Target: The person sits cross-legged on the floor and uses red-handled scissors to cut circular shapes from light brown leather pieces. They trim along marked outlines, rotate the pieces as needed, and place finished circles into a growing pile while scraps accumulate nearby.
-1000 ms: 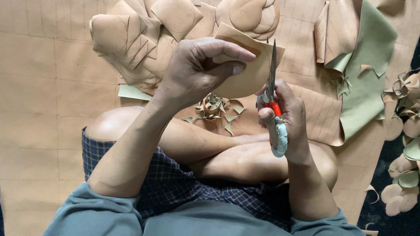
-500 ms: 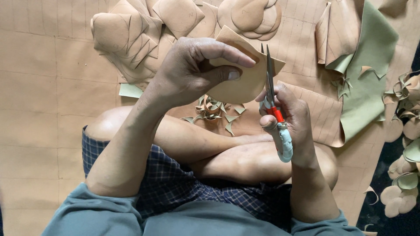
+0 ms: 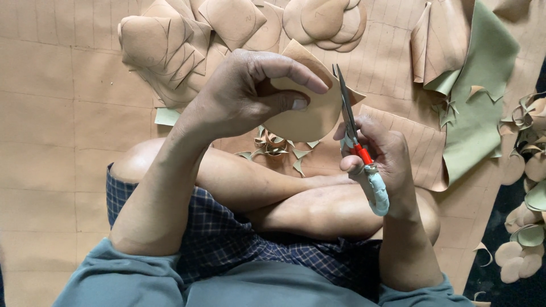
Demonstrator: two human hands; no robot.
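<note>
left grip: the left hand point(image 3: 244, 94) is pinched shut on the tan leather piece point(image 3: 301, 111), thumb under, fingers curled over the top edge, held up over the crossed legs

right grip: the right hand point(image 3: 381, 156) is wrapped around the scissors point(image 3: 355, 139), handles squeezed, blades pretty much together and pointing up right at the piece's right edge

where the piece is: in the air, between both hands, above the little pile of trimmings point(image 3: 276, 148) on the floor

slip risk: honestly the thumb sits close to the blades, so if the piece rotates too fast I'd guess a nick is possible

cut risk: the rounded edge looks half done, so a wobble could leave a flat spot or bite into the circle

hidden: the fingers cover the upper left of the piece, so I can't tell how clean that side is

hard to see: the taped handle hides the lower finger loops

cut off: the green sheet point(image 3: 483, 96) and the round cutouts point(image 3: 523, 250) run out of frame at right
</note>
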